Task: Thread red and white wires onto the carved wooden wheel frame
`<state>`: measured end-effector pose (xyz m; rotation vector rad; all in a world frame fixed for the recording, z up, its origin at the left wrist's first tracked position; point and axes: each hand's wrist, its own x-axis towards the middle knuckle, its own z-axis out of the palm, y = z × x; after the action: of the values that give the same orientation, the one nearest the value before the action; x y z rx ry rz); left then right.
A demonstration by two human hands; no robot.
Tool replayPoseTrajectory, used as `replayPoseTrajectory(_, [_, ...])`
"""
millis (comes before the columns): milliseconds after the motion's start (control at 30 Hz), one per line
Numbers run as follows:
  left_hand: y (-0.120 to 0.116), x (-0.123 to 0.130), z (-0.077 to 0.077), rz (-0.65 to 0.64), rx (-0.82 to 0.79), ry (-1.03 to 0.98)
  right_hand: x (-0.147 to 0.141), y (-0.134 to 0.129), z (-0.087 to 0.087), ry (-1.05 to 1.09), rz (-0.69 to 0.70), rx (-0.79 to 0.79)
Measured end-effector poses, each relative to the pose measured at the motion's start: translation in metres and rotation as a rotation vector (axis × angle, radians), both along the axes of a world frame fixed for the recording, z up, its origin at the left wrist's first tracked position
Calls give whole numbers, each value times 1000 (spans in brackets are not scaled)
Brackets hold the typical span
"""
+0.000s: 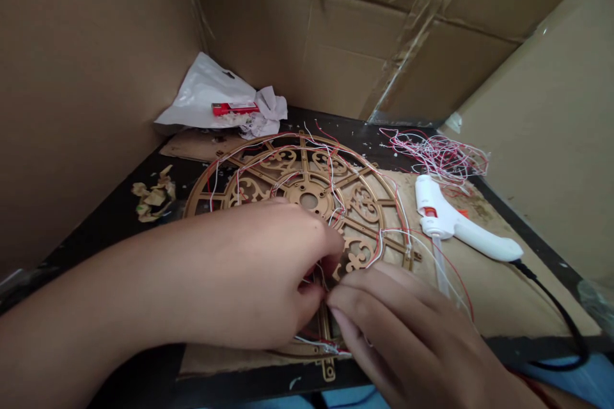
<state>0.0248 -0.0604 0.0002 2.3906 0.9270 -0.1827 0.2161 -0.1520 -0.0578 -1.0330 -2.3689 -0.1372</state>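
Note:
A round golden openwork frame (307,183) lies flat on cardboard, with thin red and white wires (382,246) running along its rings and spokes. Over its lower left part reaches my left hand (268,268), fingers curled closed around a thin wire near the lower spoke. My right hand (403,326) is at the lower right, its fingers pressed together and almost touching the left fingertips. What its fingertips pinch is too small and hidden to name. Loose wire ends stretch from the frame's right side toward the glue gun.
A white glue gun (460,223) with a black cord lies on the cardboard sheet (518,300) at right. Behind it sits a tangle of red and white wire (441,154). A white bag (206,92), red lighter (234,108) and crumpled tape (154,197) are left. Cardboard walls enclose the table.

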Motion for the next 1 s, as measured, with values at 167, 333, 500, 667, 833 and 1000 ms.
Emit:
replayPoseTrajectory(167, [1, 1, -1, -50, 46, -12, 3, -2, 0, -8, -56, 43])
replayPoseTrajectory(333, [0, 0, 3, -12, 29, 23, 4, 1, 1, 24, -83, 31])
replayPoseTrajectory(500, [1, 2, 4, 7, 52, -41, 4, 3, 4, 63, -92, -8])
replayPoseTrajectory(667, [0, 2, 6, -19, 34, -164, 4, 4, 8, 195, -109, -62])
replayPoseTrajectory(833, [0, -3, 10, 52, -145, -202, 4, 9, 21, 249, -144, -128])
replayPoseTrajectory(1000, [3, 3, 15, 94, -162, -314, 5, 10, 20, 347, -186, -298])
